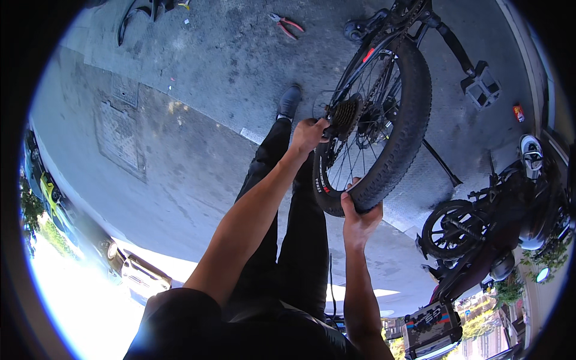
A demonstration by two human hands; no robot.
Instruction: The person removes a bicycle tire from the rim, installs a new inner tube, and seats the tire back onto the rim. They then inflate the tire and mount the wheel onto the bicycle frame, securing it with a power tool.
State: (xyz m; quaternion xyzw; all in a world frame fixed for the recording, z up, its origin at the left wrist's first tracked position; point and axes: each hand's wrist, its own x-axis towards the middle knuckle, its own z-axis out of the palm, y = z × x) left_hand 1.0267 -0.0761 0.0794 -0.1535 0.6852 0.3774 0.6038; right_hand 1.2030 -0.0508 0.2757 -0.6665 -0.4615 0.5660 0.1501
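A bicycle's rear wheel (417, 90) with a thick knobbly black tyre stands right of centre, its spokes and hub toward me. My right hand (362, 219) grips the tyre's near end, thumb on the sidewall and fingers wrapped around the tread. Beside the cassette (346, 117) at the hub, my left hand (310, 135) is closed, fingers pinched together. What lies between those fingers is too small and hidden to make out. The chain (375, 90) runs from the cassette area toward the crank at the top.
Pliers (287, 26) with red handles lie on the concrete floor beyond my shoe (290, 101). The bike's pedal (482, 84) juts out at the right, and a kickstand (443, 163) reaches the ground below it. A parked motorcycle (480, 231) stands at the right.
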